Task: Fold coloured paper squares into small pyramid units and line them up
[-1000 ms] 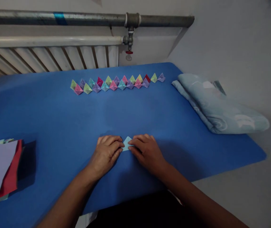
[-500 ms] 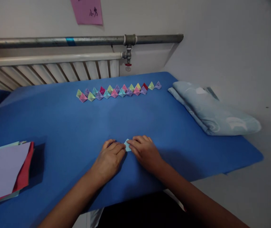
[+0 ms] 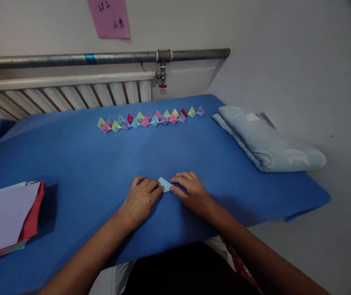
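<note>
A small light-blue piece of folded paper (image 3: 164, 184) lies on the blue bed surface, its top coming to a point. My left hand (image 3: 143, 199) rests at the paper's left end, thumb and fingertips pressed onto it. At the right corner, my right hand (image 3: 193, 192) has the paper's edge between thumb and forefinger. The fingertips partly hide both ends of the paper.
Two rows of several colourful folded paper pieces (image 3: 145, 121) stand at the back, before a radiator (image 3: 95, 95). A stack of coloured sheets (image 3: 5, 219) lies at the left. To the right is a folded pale blanket (image 3: 269, 139).
My right hand has slid to the right, from over the paper to its right corner, so more of the paper shows. My left hand stays on its left end. The view has shifted slightly.
</note>
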Tool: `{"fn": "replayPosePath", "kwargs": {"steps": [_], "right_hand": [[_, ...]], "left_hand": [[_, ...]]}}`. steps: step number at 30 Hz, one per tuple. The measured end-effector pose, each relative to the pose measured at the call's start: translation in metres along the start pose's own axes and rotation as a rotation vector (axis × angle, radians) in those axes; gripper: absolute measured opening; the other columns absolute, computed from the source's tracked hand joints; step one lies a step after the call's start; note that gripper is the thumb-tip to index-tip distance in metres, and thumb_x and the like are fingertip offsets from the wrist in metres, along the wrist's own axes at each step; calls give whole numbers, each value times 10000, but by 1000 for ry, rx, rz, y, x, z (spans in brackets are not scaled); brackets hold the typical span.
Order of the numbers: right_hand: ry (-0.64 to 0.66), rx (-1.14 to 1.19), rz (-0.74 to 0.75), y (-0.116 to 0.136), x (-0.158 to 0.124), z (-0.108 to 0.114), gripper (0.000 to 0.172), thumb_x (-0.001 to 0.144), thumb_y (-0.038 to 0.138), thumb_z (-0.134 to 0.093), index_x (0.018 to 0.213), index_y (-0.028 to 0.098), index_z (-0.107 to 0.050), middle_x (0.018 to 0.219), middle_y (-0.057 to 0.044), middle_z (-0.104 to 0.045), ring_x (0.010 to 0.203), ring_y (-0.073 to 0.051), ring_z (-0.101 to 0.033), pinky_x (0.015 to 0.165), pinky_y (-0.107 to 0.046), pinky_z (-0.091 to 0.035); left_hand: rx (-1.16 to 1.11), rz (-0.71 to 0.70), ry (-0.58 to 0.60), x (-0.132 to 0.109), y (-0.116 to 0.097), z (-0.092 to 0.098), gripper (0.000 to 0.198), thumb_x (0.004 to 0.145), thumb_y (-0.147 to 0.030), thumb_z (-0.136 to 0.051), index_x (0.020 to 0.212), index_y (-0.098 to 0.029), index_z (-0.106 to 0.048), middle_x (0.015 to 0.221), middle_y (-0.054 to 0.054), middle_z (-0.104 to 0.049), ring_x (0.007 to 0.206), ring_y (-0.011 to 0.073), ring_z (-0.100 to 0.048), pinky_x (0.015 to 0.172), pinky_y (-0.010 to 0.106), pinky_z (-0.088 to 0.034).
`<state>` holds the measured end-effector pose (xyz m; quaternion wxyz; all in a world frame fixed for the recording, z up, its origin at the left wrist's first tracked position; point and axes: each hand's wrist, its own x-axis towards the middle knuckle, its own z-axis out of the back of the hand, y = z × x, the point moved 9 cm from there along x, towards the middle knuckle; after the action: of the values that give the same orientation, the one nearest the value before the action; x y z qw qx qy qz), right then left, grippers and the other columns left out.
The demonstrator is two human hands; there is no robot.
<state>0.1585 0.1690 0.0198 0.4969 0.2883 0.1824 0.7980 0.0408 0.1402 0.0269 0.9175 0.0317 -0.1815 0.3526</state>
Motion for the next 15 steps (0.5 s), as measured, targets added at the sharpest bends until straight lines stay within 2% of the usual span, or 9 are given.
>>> {"fn": "replayPosePath", "kwargs": {"steps": [7, 15], "right_hand": [[-4, -105, -92, 2, -2, -5, 271, 821, 267, -662, 1083, 197, -663, 1121, -91, -646, 1003, -260, -539, 860, -412, -395], [8, -131, -141, -10, -8, 4, 235, 833, 232, -617, 1064, 245, -659, 1201, -76, -622, 1057, -282, -522, 844, -432, -377]], "left_hand": [[-16, 36, -3, -3, 2, -1, 281, 933, -114, -427, 1125, -184, -619, 1038, 78, -670, 926, 214, -578, 885, 431, -365], [-61, 65, 26, 1, 3, 1, 260, 911, -116, -468, 1097, -184, -637, 1036, 76, -675, 898, 208, -575, 865, 420, -369]]}}
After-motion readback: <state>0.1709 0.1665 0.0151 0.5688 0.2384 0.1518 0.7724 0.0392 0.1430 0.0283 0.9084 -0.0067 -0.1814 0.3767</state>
